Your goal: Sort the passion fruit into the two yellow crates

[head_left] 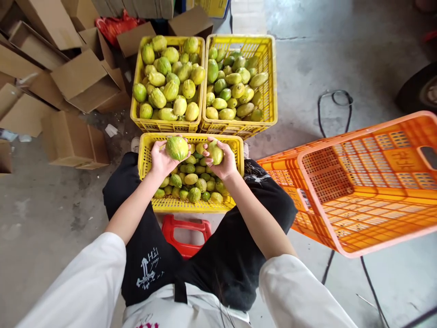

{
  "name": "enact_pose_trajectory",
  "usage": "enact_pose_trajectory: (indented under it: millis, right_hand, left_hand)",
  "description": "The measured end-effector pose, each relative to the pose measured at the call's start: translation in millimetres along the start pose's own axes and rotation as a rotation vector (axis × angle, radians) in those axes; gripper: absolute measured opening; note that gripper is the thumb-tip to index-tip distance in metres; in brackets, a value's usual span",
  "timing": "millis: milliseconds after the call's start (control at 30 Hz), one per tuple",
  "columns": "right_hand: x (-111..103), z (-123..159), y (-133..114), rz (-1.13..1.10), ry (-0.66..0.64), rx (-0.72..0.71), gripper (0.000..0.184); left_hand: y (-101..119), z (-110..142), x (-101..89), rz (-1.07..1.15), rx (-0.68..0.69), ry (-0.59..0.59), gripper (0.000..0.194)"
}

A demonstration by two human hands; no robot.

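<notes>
My left hand (163, 159) is closed around a large yellow-green fruit (176, 148), ribbed and lemon-like, with the palm turned up. In my right hand (225, 161) sits a smaller yellow-green fruit (215, 152), gripped by the fingers and thumb. Both hands are above a yellow plastic crate (191, 207) between my knees, which holds many similar green and yellow fruits (191, 178). Beyond it stand two more yellow crates side by side: the left crate (164, 125) is heaped with larger fruits, and the right crate (239, 127) holds more fruits of mixed green and yellow.
A large orange crate (321, 200) lies tilted at my right. Cardboard boxes (82, 79) are piled at the left, with a red plastic bag (116, 28) behind them. Part of a red stool (186, 249) shows between my legs. A black cable (320, 114) runs over the concrete floor near a tire (418, 91).
</notes>
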State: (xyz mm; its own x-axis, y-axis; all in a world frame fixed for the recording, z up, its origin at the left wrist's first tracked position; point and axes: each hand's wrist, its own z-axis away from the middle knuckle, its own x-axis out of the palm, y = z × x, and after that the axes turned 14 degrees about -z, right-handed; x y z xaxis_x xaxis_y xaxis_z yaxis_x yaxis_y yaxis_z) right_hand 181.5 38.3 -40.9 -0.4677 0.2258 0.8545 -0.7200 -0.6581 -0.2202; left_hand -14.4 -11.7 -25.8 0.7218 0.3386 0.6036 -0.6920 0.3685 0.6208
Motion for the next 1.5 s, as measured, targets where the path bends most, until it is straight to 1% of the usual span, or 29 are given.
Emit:
enact_pose_trajectory:
  millis: [100, 200, 267, 367, 467, 600, 733, 833, 933, 1033, 1133, 1267, 1333, 1400, 1500]
  right_hand:
    - [1.4, -5.6, 3.1, -0.064, -0.035, -0.001, 0.017]
    - [9.5, -17.0, 10.9, -0.162, -0.097, -0.029, 0.018]
    - [15.4, -24.5, 17.0, -0.198, -0.146, -0.022, 0.019]
    - [18.4, -29.3, 22.4, -0.181, -0.186, 0.02, 0.019]
    - [14.6, -24.7, 20.2, -0.129, -0.194, 0.054, 0.018]
    - [7.5, -15.1, 11.7, -0.047, -0.165, 0.04, 0.023]
    - [-4.6, -11.7, 7.7, 0.097, -0.121, 0.043, 0.026]
    - [-17.4, -10.2, 8.1, 0.221, -0.06, 0.028, 0.026]
    - [-26.5, -6.9, 8.0, 0.274, -0.003, 0.0, 0.026]
    - [-27.7, -3.0, 7.2, 0.225, -0.007, -0.002, 0.02]
    - [-23.0, -0.4, 9.1, 0.134, -0.056, 0.011, 0.019]
    - [-12.1, 2.6, 17.3, 0.071, -0.094, 0.024, 0.019]
    - [-6.3, 6.0, 22.5, 0.059, -0.071, 0.04, 0.018]
    - [-2.2, 11.0, 27.6, 0.026, -0.018, 0.074, 0.015]
    - [-2.1, 20.6, 35.1, -0.03, 0.065, 0.123, 0.009]
  left_hand:
    - [-1.3, -0.7, -1.7, 0.022, 0.003, 0.008, 0.038]
    - [-1.3, -0.9, -1.0, 0.031, -0.008, 0.054, 0.04]
    - [-0.7, -1.3, -0.5, 0.044, -0.011, 0.084, 0.04]
    - [0.9, -1.6, 0.0, 0.061, -0.001, 0.111, 0.039]
    - [2.9, -0.6, 1.7, 0.07, 0.0, 0.1, 0.038]
    - [4.1, 0.7, 4.0, 0.072, -0.011, 0.077, 0.039]
    - [4.3, 0.1, 2.0, 0.066, -0.016, 0.043, 0.039]
    - [5.1, 0.1, 0.1, 0.065, -0.028, 0.016, 0.039]
    - [4.3, 1.0, 0.2, 0.065, -0.059, 0.01, 0.039]
    - [-0.2, 3.1, 1.3, 0.059, -0.091, 0.03, 0.042]
    - [-5.7, 8.1, 1.8, 0.046, -0.108, 0.06, 0.04]
    - [-7.3, 19.8, 0.4, 0.053, -0.078, 0.08, 0.039]
    - [-6.0, 27.0, -0.9, 0.057, -0.054, 0.073, 0.039]
    - [-5.8, 34.1, -2.7, 0.054, -0.046, 0.065, 0.038]
    - [-10.5, 44.0, -6.1, 0.032, -0.088, 0.066, 0.034]
